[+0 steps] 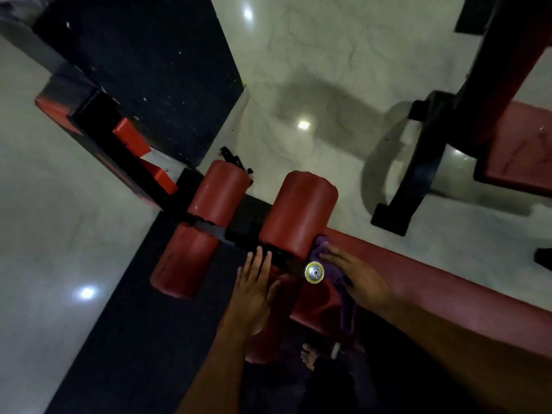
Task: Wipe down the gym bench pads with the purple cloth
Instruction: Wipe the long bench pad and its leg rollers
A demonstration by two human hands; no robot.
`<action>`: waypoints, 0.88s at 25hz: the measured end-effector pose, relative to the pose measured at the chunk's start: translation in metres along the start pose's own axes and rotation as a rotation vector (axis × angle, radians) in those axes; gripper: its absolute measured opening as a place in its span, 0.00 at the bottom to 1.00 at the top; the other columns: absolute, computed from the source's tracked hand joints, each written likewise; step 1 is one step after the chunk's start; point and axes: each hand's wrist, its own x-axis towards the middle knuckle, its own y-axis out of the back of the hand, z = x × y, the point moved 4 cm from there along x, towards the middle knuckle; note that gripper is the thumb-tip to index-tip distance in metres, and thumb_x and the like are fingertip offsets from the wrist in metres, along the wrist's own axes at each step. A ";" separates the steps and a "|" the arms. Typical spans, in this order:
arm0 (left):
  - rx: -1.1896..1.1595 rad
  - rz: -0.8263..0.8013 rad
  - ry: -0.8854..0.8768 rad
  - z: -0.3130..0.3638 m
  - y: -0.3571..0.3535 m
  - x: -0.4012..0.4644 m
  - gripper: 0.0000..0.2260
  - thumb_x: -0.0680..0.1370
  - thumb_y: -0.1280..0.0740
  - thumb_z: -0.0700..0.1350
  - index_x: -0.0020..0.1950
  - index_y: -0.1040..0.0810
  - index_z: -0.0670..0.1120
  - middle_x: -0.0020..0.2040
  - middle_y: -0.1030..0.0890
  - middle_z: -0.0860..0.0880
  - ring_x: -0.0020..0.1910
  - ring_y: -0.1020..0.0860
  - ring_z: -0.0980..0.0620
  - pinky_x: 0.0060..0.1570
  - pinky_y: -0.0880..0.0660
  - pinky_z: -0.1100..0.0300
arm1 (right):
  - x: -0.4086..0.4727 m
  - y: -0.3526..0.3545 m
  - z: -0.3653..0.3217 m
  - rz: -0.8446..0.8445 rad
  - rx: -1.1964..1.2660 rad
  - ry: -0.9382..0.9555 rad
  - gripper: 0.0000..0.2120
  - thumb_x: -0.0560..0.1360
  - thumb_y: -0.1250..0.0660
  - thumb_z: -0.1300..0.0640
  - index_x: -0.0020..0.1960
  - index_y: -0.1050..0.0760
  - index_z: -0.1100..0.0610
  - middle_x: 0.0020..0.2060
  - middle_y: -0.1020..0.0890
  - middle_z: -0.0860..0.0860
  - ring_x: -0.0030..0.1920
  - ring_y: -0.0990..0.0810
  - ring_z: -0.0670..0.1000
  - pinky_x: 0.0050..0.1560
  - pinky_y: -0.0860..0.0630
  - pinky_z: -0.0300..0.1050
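Around the work lay a pale, glossy tiled floor (313,70) reflecting ceiling lights, a dark rubber mat (149,55) running up the left, and a second bench with a black frame (418,162) at the right. A black steel bar (239,222) carried red roller pads, the far pair (209,222) split above and below it, the nearer roller pad (298,210) standing just ahead of the hands, and a shiny metal end cap (314,273) jutted out between the hands, partly blocking the near end of that roller. A bare foot (307,357) showed below the red bench pad (448,294), which stretched away to the lower right. The purple cloth (328,264) looked crumpled and dim, bunched at the foot of the nearer roller where it met the bench pad, with a tail hanging down over the pad's edge. The right hand (358,282) lay on top of it, fingers (331,256) spread and seemingly pressing it down, though blur hid the grip. The left hand (254,291) held nothing, its fingers straight and close together, tips touching the black bar beside the cloth.
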 end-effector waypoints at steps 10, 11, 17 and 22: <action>0.030 0.074 -0.009 0.085 0.024 0.179 0.28 0.87 0.52 0.56 0.85 0.56 0.49 0.85 0.54 0.51 0.83 0.54 0.55 0.81 0.47 0.48 | 0.146 0.017 0.026 0.741 0.452 -0.604 0.21 0.81 0.43 0.49 0.72 0.32 0.51 0.71 0.31 0.49 0.69 0.30 0.49 0.70 0.32 0.46; 0.060 0.092 -0.027 0.084 0.020 0.181 0.28 0.87 0.52 0.56 0.85 0.55 0.48 0.85 0.53 0.51 0.83 0.54 0.54 0.81 0.46 0.49 | 0.144 0.015 0.032 0.806 0.469 -0.633 0.20 0.82 0.42 0.50 0.72 0.31 0.52 0.69 0.29 0.49 0.67 0.28 0.47 0.68 0.31 0.40; 0.071 0.160 -0.071 0.081 0.017 0.179 0.29 0.86 0.51 0.57 0.84 0.50 0.46 0.84 0.48 0.49 0.83 0.50 0.52 0.80 0.43 0.48 | 0.064 -0.062 -0.020 0.723 0.705 -0.674 0.24 0.82 0.40 0.51 0.76 0.37 0.53 0.72 0.34 0.38 0.71 0.35 0.35 0.69 0.38 0.30; 0.116 0.183 -0.057 0.078 0.015 0.178 0.29 0.86 0.51 0.56 0.84 0.50 0.47 0.84 0.47 0.50 0.83 0.49 0.52 0.79 0.40 0.46 | 0.121 -0.018 0.036 0.862 0.747 -0.897 0.21 0.82 0.44 0.42 0.68 0.31 0.54 0.60 0.22 0.51 0.61 0.23 0.50 0.62 0.28 0.44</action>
